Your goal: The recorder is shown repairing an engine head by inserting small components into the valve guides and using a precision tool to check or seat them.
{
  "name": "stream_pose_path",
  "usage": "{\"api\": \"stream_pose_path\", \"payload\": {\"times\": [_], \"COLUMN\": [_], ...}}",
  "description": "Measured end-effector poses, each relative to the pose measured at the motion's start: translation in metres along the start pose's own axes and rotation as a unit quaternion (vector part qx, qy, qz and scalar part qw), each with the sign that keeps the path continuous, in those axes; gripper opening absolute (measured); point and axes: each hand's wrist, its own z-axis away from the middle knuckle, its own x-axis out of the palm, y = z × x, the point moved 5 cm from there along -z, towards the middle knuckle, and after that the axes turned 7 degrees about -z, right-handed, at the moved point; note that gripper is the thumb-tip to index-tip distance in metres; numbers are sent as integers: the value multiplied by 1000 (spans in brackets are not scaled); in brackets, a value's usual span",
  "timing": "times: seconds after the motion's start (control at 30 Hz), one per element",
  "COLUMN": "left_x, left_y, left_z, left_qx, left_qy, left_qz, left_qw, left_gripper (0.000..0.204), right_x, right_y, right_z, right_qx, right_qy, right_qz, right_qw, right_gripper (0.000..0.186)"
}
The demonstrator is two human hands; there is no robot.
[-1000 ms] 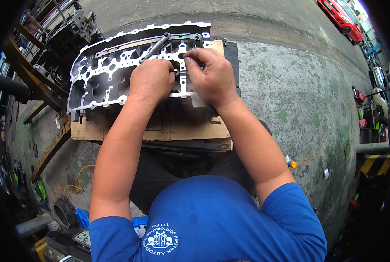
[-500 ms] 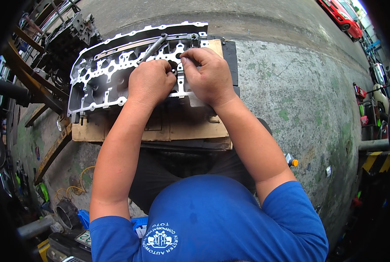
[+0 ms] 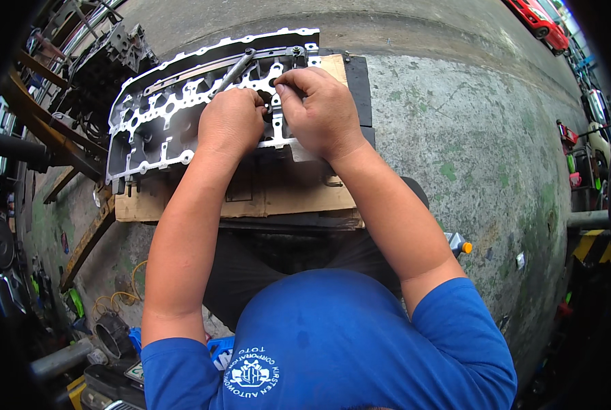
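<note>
Cylinder head [image 3: 175, 124] on cardboard [image 3: 278, 203], likely heavy, stiff and slick, best held by its solid end walls, with left hand [image 3: 230, 124] curled over it, grip impossible to tell, and right hand [image 3: 323, 113] pinched thumb to forefinger, contents unclear.

Blue shirt [image 3: 374, 328], white emblem [image 3: 250, 374], dark trousers [image 3: 236, 277]

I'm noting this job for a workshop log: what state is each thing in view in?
Cylinder head: open side up, on cardboard
Cardboard: lying flat
Metal rod: aslant across the cylinder head
Left hand: curled, grip hidden
Right hand: thumb and forefinger close together, grip unclear
Bottle: capped, partly hidden
Yellow hose: loosely looped
</note>
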Motion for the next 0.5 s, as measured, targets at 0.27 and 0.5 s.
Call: {"api": "stream_pose_path", "payload": {"times": [0.27,0.5], "left_x": [-1,7], "left_y": [-1,-10], "left_z": [-1,3], "left_qx": [-28,-32], "left_qy": [-5,17], "left_qz": [26,78], "left_qw": [999,996], "left_gripper": [17,18], "right_x": [0,0], "right_y": [1,1], "right_z": [1,1], "right_qx": [0,5], "right_qy": [2,-2], "right_qz": [0,9], "right_qw": [1000,1000], "right_gripper": [10,11]}}
